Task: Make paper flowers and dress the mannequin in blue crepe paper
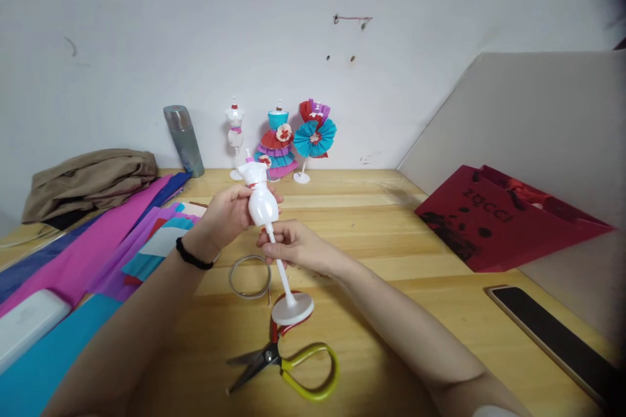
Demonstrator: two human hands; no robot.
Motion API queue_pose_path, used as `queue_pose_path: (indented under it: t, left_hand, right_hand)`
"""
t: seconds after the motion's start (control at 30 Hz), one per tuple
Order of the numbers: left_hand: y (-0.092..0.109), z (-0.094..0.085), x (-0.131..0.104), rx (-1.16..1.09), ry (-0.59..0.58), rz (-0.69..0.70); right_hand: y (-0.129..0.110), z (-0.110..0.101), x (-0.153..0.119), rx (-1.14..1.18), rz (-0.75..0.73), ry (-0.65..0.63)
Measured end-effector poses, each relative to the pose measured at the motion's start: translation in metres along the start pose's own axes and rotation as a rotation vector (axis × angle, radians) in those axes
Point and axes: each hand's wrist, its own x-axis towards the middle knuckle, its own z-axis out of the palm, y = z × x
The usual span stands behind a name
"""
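A small white dress form on a thin stand leans to the left above the table, its round base toward me. My left hand grips its body near the waist, where a red band shows. Lower down, my right hand has its fingers closed on the stem. Beneath the base lie scissors with spread blades, one handle yellow and one red, the red one partly hidden. A coil of thin cord or wire rests just behind.
Three more dress forms, one in a ruffled paper dress, stand by the wall beside a flask. Coloured sheets and brown cloth lie left. A red bag and a phone are right.
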Motion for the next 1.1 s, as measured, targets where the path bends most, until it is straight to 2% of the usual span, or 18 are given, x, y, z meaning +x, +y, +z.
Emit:
queue_pose_path:
  t: [0.1,0.3,0.43,0.57,0.67,0.77,0.93,1.0,1.1]
  left_hand:
    - [0.001,0.004,-0.003,0.01,0.027,0.022]
    - [0.002,0.005,-0.004,0.043,-0.036,0.009]
    - [-0.001,0.006,-0.004,0.074,-0.021,0.026]
    - [-0.001,0.008,-0.005,0.186,0.041,0.132]
    - [0.001,0.006,-0.006,0.208,0.008,0.182]
    - [0.002,0.005,-0.006,0.246,-0.019,0.19]
    - [0.002,0.008,-0.007,0.31,-0.002,0.171]
    - [0.002,0.008,-0.007,0.348,0.01,0.167]
    - [0.006,0.006,-0.008,0.391,0.035,0.196]
  right_hand:
    - [0.0,0.0,0.0,-0.016,0.005,0.015]
    - [0.001,0.001,0.001,0.022,-0.001,0.037]
    - [0.003,0.0,0.002,0.031,0.024,0.051]
    - [0.008,-0.002,0.006,0.086,0.003,0.174]
    - [0.011,-0.004,0.008,0.109,-0.052,0.229]
    - [0.011,-0.004,0.006,0.107,-0.055,0.204]
    - [0.004,-0.001,0.0,0.085,-0.02,0.088]
    - [0.0,-0.003,-0.003,0.06,-0.019,0.095]
    - [-0.006,-0.009,-0.006,-0.034,-0.055,0.183]
